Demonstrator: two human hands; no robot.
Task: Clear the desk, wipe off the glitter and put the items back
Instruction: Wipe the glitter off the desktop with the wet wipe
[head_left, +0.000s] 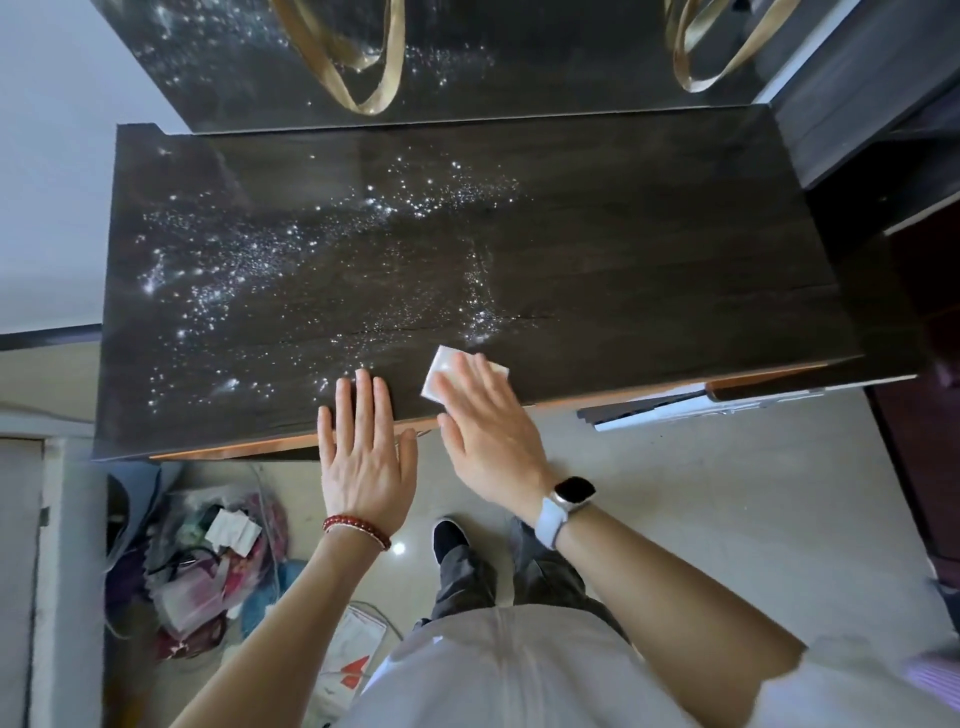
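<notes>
A dark wooden desk (649, 249) carries silver glitter (249, 260) spread over its left and middle part, with a thin line of glitter (480, 306) near the centre. My right hand (488, 421) presses flat on a folded white wipe (445, 370) at the desk's front edge. My left hand (363, 447) rests with spread fingers on the front edge just to the left, holding nothing. The right part of the desktop shows no glitter.
A mirror (467, 52) stands behind the desk and reflects the glitter and gold ribbon loops (358, 78). On the floor at the lower left lies a plastic bag of mixed items (218, 561). A dark cabinet (883, 130) stands at the right.
</notes>
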